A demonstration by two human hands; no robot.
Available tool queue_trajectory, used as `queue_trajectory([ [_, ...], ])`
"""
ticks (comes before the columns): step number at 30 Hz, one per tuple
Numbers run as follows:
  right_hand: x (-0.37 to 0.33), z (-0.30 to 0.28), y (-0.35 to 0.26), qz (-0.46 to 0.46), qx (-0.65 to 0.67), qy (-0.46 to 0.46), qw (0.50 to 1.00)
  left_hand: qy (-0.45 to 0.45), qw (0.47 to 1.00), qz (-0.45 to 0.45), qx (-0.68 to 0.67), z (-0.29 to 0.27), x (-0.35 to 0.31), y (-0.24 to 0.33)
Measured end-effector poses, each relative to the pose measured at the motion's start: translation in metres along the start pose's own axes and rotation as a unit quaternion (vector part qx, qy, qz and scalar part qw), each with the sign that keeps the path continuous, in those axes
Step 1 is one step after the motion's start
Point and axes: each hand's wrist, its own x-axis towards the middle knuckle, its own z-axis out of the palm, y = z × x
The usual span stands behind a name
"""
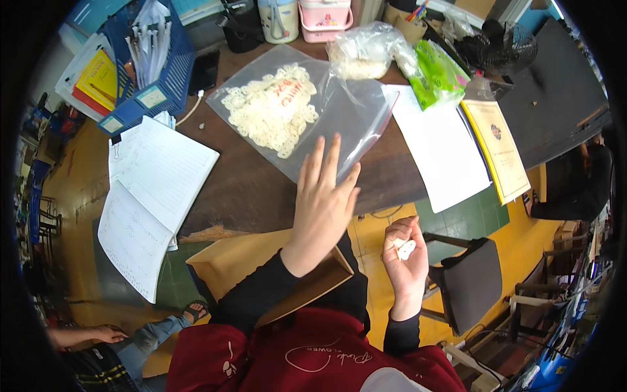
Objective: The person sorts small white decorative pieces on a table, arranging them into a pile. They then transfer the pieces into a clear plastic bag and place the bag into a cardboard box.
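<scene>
My left hand (pixel 322 209) is open, palm down with fingers spread, at the near edge of a clear zip bag (pixel 339 111). Whether its fingertips press on the plastic I cannot tell. Inside the bag lies a heap of small flat cream-white pieces (pixel 268 114), with red handwriting on the plastic over them. My right hand (pixel 403 268) is off the table's edge, palm up, its fingers curled around a few small white pieces (pixel 406 249). Under my left forearm an open cardboard box (pixel 238 261) rests at my lap.
On the dark table (pixel 385 179), an open notebook (pixel 160 176) and a blue file basket (pixel 153 98) stand left. White paper (pixel 441 150), a yellow booklet (pixel 496 147) and a green packet (pixel 437 75) lie right. A chair (pixel 467 284) is at my right; a person's leg (pixel 140 343) shows lower left.
</scene>
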Motion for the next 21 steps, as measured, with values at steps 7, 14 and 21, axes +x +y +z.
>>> queue_trajectory([
  [7, 0.064, 0.048, 0.018, 0.085, -0.132, -0.029, 0.987, 0.019, 0.997, -0.021, -0.068, -0.010, -0.001, -0.019],
  [14, 0.118, 0.081, 0.064, 0.167, -0.237, -0.043, 0.956, 0.036, 0.995, -0.016, -0.097, -0.036, 0.009, -0.024],
  [21, 0.136, 0.074, 0.072, 0.083, -0.280, 0.039, 0.956, 0.107, 0.986, -0.027, -0.123, -0.051, -0.002, -0.042],
])
